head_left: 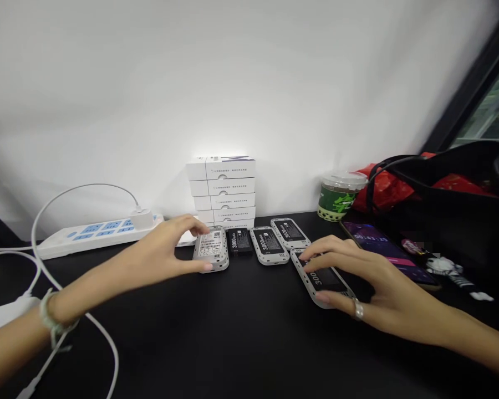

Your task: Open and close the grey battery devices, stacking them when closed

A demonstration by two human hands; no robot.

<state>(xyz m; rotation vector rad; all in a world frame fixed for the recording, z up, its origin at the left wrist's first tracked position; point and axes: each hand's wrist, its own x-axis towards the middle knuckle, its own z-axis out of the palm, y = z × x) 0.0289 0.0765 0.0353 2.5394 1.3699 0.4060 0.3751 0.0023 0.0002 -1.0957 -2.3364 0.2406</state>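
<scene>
My left hand (166,246) has its thumb and fingers at the near and far edges of a white pocket-sized device (214,249), whose open back shows a printed label and no battery. Right of it a loose black 3000mAh battery (240,242) lies on the table. Two more white devices, one in the middle (270,246) and one behind it (290,231), lie with black batteries in their open backs. Over a nearer device (330,280), also with a battery, is my right hand (366,282), fingers apart, with thumb and fingertips at its edges; firm contact is unclear.
Behind the devices stands a stack of several white boxes (230,191) against the wall. A white power strip (100,233) and looping cables are at left. To the right are a drink cup (339,197), a phone with a running timer (382,244), a small plush charm (444,267) and a black bag (461,205).
</scene>
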